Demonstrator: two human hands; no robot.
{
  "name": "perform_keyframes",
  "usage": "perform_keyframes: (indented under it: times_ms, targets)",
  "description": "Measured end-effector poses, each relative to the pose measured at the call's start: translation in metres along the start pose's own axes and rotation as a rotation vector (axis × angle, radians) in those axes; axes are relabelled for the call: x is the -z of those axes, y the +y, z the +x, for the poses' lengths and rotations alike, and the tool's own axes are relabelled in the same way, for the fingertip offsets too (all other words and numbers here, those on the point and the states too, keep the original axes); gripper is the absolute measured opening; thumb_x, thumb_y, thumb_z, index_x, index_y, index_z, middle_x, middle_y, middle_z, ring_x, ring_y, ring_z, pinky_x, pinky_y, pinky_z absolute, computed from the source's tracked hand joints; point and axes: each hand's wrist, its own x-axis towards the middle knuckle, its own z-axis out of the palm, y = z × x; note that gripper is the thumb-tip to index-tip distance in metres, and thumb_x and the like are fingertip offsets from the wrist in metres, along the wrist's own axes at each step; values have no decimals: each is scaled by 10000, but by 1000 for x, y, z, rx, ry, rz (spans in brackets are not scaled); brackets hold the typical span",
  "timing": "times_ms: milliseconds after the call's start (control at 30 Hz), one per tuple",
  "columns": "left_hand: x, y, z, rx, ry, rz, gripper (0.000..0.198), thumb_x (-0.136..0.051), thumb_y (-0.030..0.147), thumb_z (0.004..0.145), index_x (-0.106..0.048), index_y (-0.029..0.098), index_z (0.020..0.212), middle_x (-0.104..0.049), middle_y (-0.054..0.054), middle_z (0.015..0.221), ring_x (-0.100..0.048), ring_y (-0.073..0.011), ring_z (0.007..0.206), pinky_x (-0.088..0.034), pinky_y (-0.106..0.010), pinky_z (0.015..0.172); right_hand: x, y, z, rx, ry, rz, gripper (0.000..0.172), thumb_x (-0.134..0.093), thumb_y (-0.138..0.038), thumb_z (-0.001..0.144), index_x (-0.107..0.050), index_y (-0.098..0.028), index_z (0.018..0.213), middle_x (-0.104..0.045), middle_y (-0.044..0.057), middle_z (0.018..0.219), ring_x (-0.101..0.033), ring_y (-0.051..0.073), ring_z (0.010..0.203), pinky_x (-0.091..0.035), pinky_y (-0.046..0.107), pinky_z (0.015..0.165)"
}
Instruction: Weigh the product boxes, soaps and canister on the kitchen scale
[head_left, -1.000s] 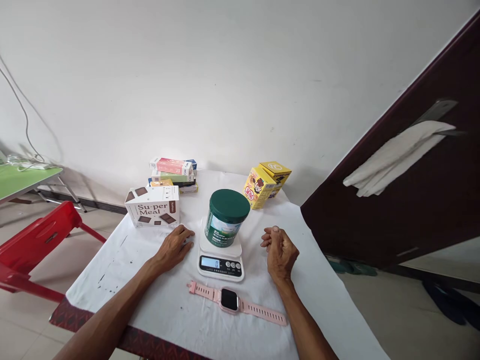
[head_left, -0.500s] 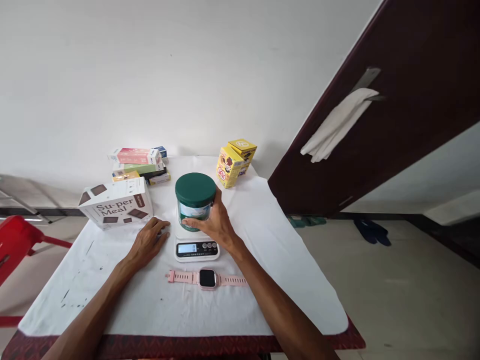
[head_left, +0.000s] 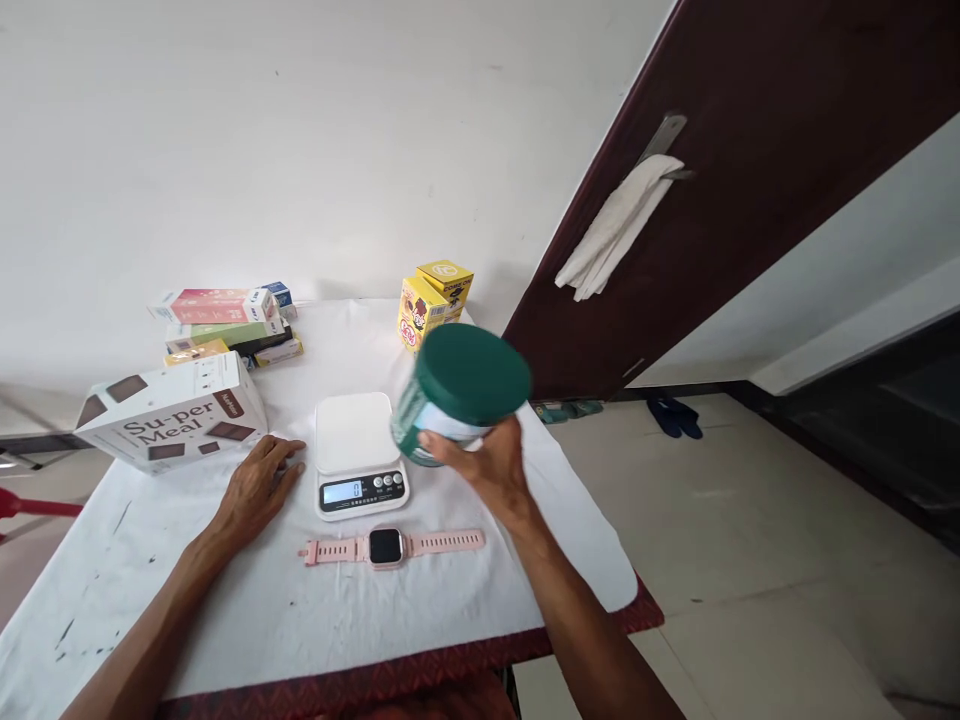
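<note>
My right hand (head_left: 491, 465) grips a jar with a dark green lid (head_left: 474, 372), the thumb across its label. The jar is tilted and held up to the right of a white kitchen scale (head_left: 354, 432). Nothing lies on the scale's plate, and its display appears to read 0. My left hand (head_left: 259, 483) rests on the cloth left of the scale, fingers loosely apart and holding nothing. Just in front of the scale lies a pink smartwatch (head_left: 385, 547) with its strap stretched out.
A white "Su-per Meal" box (head_left: 176, 412) stands behind my left hand. Stacked behind it are several small cartons (head_left: 221, 325). Yellow boxes (head_left: 433, 298) stand near the wall. Right of the table are a dark door (head_left: 637, 270) with a white cloth (head_left: 619, 230), and slippers (head_left: 673, 416).
My right hand has lifted the jar off the scale and carried it to the right, tilting it. My left hand stays on the table. The view has shifted to the right.
</note>
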Motion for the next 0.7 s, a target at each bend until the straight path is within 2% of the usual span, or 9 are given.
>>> perform_keyframes:
  times_ms: [133, 233, 333, 400, 533, 700]
  targets:
    - [-5, -4, -2, 7, 8, 13, 336, -497, 437, 996, -677, 220, 1179, -661, -56, 1007, -688, -186, 802, -593, -318, 776, 56, 19, 15, 93, 319, -160, 835, -886, -537, 660, -551, -224, 1359, -705, 107, 1210, -665, 318, 1149, -514, 537, 1056]
    - [-8, -5, -3, 18, 13, 31, 347, -496, 437, 991, -676, 214, 1188, -658, -61, 1020, -689, -191, 822, -591, -327, 800, 71, 56, 47, 88, 429, -194, 866, -871, -567, 645, -520, -214, 1354, -665, 119, 1267, -647, 301, 1171, -501, 516, 1061]
    - [-7, -3, -4, 37, 20, 40, 349, -498, 443, 989, -680, 218, 1184, -660, -60, 1024, -688, -188, 815, -594, -326, 795, 69, 93, 82, -32, 447, -240, 900, -897, -579, 554, -508, -223, 1283, -673, 123, 1210, -654, 301, 1090, -529, 494, 981]
    - [-6, -1, -3, 44, 20, 36, 352, -498, 448, 990, -683, 219, 1182, -664, -60, 1020, -685, -186, 804, -597, -322, 780, 63, 110, 103, -62, 459, -256, 877, -891, -593, 546, -501, -235, 1246, -672, 118, 1191, -650, 301, 1079, -529, 481, 962]
    - [-4, 2, -2, 51, 5, 25, 354, -490, 432, 1000, -678, 212, 1204, -666, -65, 1020, -685, -189, 812, -598, -327, 784, 53, 129, 135, -68, 476, -281, 868, -876, -623, 552, -488, -211, 1210, -661, 131, 1165, -645, 314, 1065, -525, 488, 944]
    - [-7, 1, -3, 65, 9, 21, 331, -494, 415, 1003, -680, 221, 1198, -659, -62, 1010, -688, -192, 813, -590, -323, 756, 36, 144, 153, -111, 432, -293, 882, -884, -602, 525, -477, -192, 1190, -657, 146, 1172, -638, 321, 1096, -506, 500, 997]
